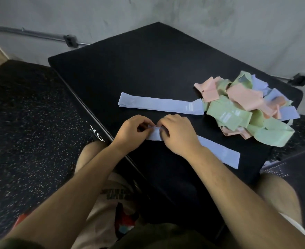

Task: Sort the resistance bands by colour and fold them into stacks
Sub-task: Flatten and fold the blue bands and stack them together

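From the head camera, looking down, a black pad [148, 65] fills the middle, with one corner pointing away toward a grey wall [166, 9]. The two hands are close together near the pad's front left edge, almost touching, and both are working the same end of the near blue band [220, 152]. The left hand [130, 131] has its fingers curled and pinches the tip of that end between thumb and fingertips. The right hand [178, 133] lies just beside it with its fingers bent down over the band, gripping it from above. The end looks lifted or folded a little between the hands, though how far it is folded I cannot tell. The rest of this band runs flat to the right from under the right wrist and ends well short of the pad's right edge. Beyond the hands, the far blue band [158, 104] lies flat and straight across the pad, apart from the near one, with its right end touching the pile [245, 108]. That pile sits on the right side of the pad and is a loose tangle of pink, green and blue bands lying over each other, unsorted; a wide green loop hangs out at its near side. To the left of the pad is dark speckled floor [22, 114]. A thin pipe [40, 34] runs along the foot of the wall on the left. Both bare forearms reach in from the bottom.
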